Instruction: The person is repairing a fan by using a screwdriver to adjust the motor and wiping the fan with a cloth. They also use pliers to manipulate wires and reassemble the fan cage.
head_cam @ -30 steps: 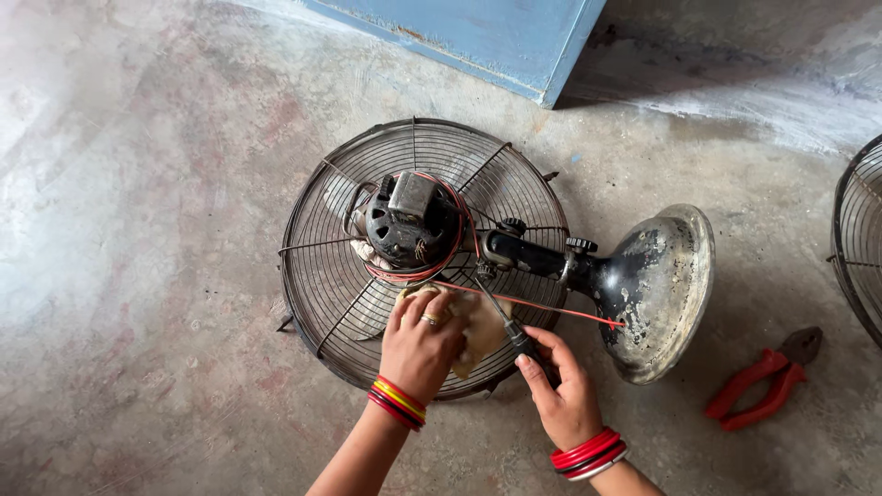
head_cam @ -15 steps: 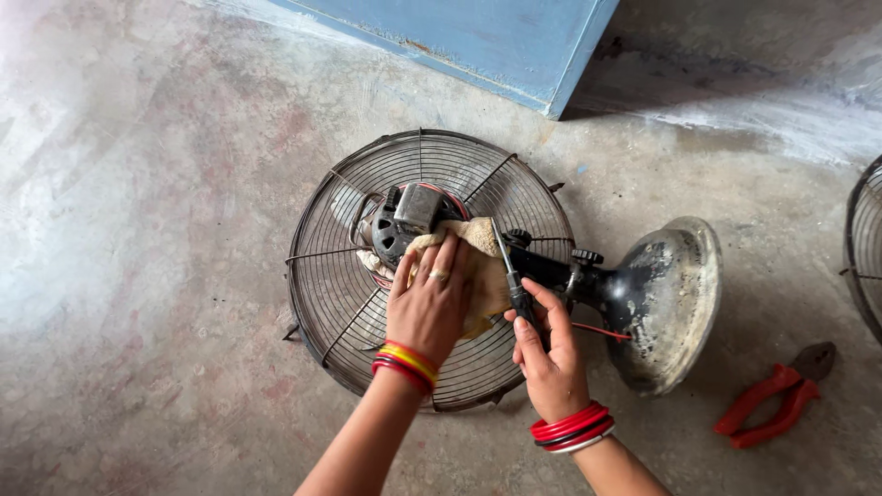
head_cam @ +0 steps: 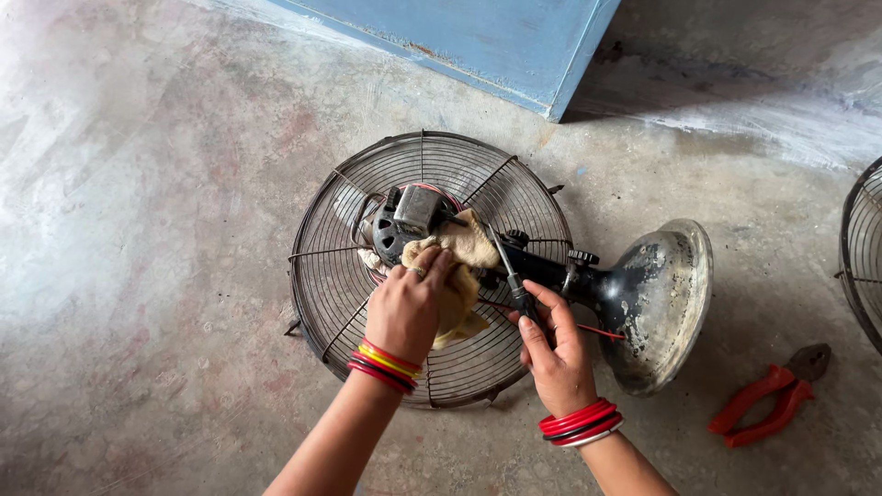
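1. Scene: a dismantled table fan lies on the concrete floor (head_cam: 138, 276). Its rear wire guard (head_cam: 340, 276) is flat on the floor, with the bare motor (head_cam: 404, 220) at the centre. The black neck (head_cam: 551, 271) runs right to the round base (head_cam: 661, 303), which is tipped up on edge.
2. Left hand (head_cam: 404, 312): closed down on a tan cloth (head_cam: 459, 266), pressing it against the motor housing. The grip is fingers-over-rag, palm down. Part of the cloth hangs over the guard wires below the motor.
3. Right hand (head_cam: 556, 354): grip closed around the handle of a slim screwdriver (head_cam: 510, 271). The shaft points up and left toward the joint between motor and neck. I cannot tell whether the tip is seated in a screw.
4. A thin red wire (head_cam: 597, 329) runs from beneath the right hand toward the base.
5. Step in hand, as judged: wiping the motor body while it is steadied and the tool is kept ready.
6. Next move calls for: firm pressure from the cloth without shifting the motor, the tip kept clear of the red wire, and the rag kept out of the windings.
7. Nearby: red-handled pliers (head_cam: 767, 404) lie on the floor well apart to the right. A second wire guard (head_cam: 864, 257) shows at the right edge, and a blue box (head_cam: 496, 37) at the top.
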